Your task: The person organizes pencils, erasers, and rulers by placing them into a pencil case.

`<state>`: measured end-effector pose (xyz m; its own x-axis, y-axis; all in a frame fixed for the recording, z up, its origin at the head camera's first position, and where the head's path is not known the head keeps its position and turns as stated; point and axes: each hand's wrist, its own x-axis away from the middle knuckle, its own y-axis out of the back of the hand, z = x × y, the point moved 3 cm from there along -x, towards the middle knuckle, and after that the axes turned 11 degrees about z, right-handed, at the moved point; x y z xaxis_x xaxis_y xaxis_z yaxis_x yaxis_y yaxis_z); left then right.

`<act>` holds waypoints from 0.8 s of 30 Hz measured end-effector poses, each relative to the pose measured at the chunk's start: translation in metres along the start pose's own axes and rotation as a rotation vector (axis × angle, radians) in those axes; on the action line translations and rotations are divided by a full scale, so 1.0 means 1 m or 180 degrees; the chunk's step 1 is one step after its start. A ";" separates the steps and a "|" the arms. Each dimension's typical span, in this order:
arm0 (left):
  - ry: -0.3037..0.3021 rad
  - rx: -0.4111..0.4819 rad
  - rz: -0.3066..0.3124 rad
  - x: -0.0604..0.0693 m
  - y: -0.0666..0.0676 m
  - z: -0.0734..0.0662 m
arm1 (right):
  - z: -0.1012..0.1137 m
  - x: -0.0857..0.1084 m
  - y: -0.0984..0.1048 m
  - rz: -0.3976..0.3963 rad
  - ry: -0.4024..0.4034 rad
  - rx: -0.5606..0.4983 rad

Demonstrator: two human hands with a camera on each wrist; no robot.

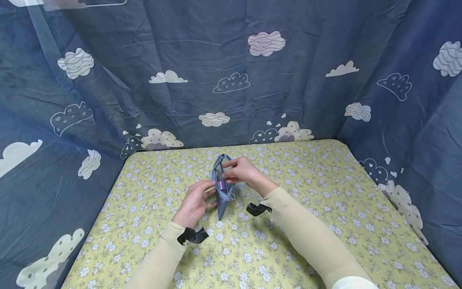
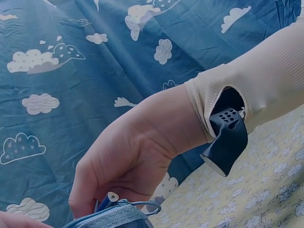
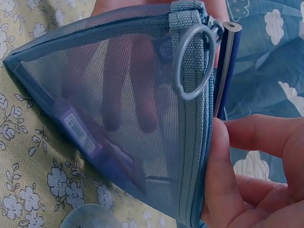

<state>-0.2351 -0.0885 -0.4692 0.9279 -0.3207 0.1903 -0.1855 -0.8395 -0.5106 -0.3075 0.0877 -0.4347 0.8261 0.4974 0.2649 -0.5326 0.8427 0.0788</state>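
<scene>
A blue mesh zipper pouch (image 1: 222,196) stands upright with its top open. My left hand (image 1: 195,202) holds it from the left, its fingers showing through the mesh in the right wrist view. At the opening, my right hand (image 1: 242,173) pinches a dark blue pencil (image 3: 229,66), whose flat end sticks out past the zipper edge. Inside the pouch lies a purple item with a barcode label (image 3: 78,128); its kind is unclear. A pull ring (image 3: 194,61) hangs at the zipper's end. The left wrist view shows the right hand (image 2: 133,147) behind the pouch rim.
A yellow floral cloth (image 1: 151,241) covers the table. Dark blue cloud-print fabric (image 1: 231,104) encloses the back and both sides. Black straps (image 1: 258,208) hang from both wrists. A pale rounded shape (image 3: 90,217) at the right wrist view's bottom edge cannot be identified.
</scene>
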 end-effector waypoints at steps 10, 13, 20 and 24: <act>-0.0025 -0.0026 0.0009 0.001 0.002 0.001 | 0.001 -0.006 -0.006 0.0082 -0.0053 0.0206; -0.0037 -0.0034 0.0034 0.000 0.002 0.002 | 0.000 -0.007 -0.007 0.0107 -0.0094 0.0297; -0.0041 -0.0041 0.0059 0.000 0.002 0.001 | 0.001 -0.008 -0.006 0.0020 -0.0116 0.0316; -0.0043 -0.0055 0.0074 -0.001 0.002 0.000 | 0.002 -0.011 -0.005 -0.0011 -0.0116 0.0297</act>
<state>-0.2362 -0.0898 -0.4699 0.9275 -0.3343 0.1672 -0.2124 -0.8394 -0.5003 -0.3144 0.0773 -0.4360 0.8216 0.4852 0.2992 -0.5460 0.8207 0.1684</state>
